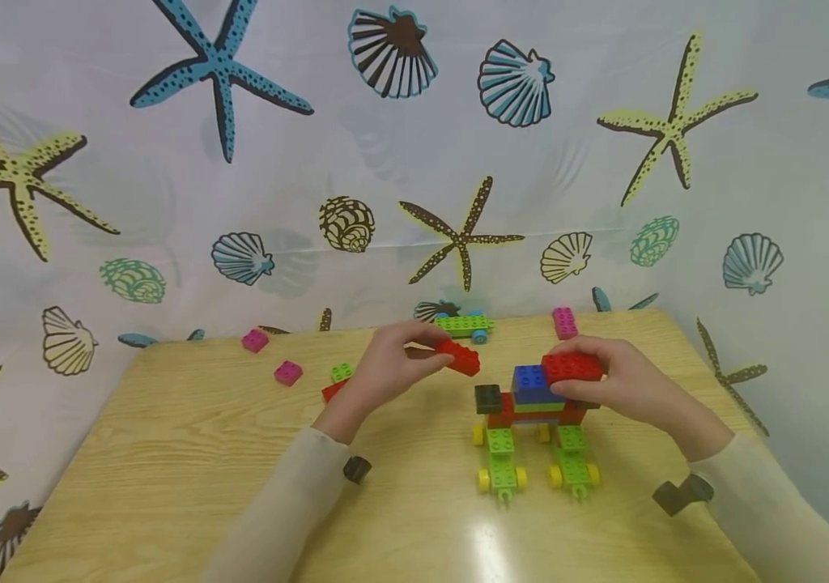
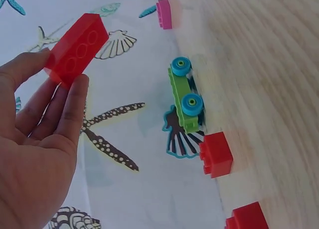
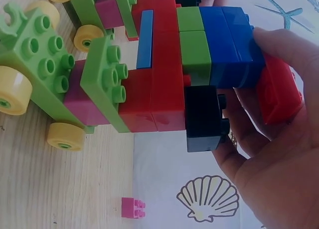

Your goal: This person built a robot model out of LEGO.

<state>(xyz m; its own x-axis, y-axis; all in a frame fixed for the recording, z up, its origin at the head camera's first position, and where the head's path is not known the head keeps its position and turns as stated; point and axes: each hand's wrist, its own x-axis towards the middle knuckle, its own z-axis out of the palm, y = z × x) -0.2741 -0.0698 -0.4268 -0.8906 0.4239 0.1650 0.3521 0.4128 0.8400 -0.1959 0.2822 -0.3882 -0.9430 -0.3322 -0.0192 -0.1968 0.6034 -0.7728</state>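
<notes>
My left hand (image 1: 401,363) pinches a red toy building brick (image 1: 461,358) between thumb and fingers, held above the table. Its hollow underside shows in the left wrist view. To the right stands a build of toy bricks on two green wheeled bases (image 1: 502,465) with yellow wheels. It has a red middle, black end bricks (image 1: 488,398) and blue bricks (image 1: 529,384) on top. My right hand (image 1: 629,380) grips another red brick (image 3: 280,92) at the top, beside the blue bricks. I cannot tell whether that brick is pressed on.
At the table's back lies a green wheeled base (image 1: 463,326) with blue wheels. Pink bricks (image 1: 287,372) lie at the back left, another pink brick (image 1: 564,323) at the back right. A green brick (image 1: 342,372) and red brick (image 1: 333,391) sit beside my left forearm.
</notes>
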